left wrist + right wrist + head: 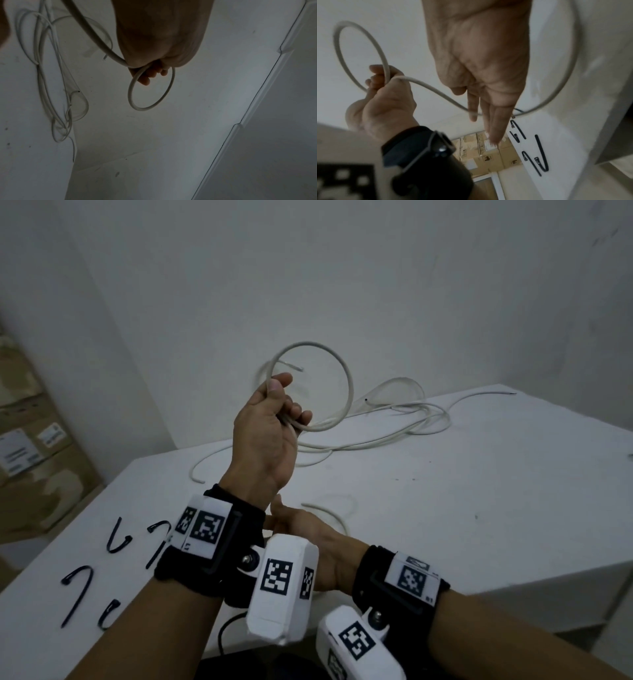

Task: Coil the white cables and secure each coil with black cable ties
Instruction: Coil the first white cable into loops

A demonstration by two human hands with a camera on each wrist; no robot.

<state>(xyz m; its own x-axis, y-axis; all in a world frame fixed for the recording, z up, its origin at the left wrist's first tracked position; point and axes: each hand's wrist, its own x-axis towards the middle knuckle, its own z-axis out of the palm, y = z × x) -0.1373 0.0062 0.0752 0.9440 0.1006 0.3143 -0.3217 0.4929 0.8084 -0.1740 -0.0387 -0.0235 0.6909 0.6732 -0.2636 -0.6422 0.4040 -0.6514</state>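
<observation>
My left hand [279, 405] is raised above the white table [479, 491] and grips a white cable, formed into one round loop [344, 371] that stands up from the fist. In the left wrist view the curled fingers [147, 77] close round that loop [132, 97]. From the fist the cable runs down to my right hand [298, 523], low and partly hidden behind the left wrist. In the right wrist view its fingers [494, 121] are straight and the cable [436, 93] crosses them. Several black cable ties [118, 537] lie at the table's near left.
More white cable lies in a loose tangle [414, 416] at the far middle of the table, one end trailing right. Walls stand close behind the table. Cardboard boxes [30, 440] are stacked on the floor to the left.
</observation>
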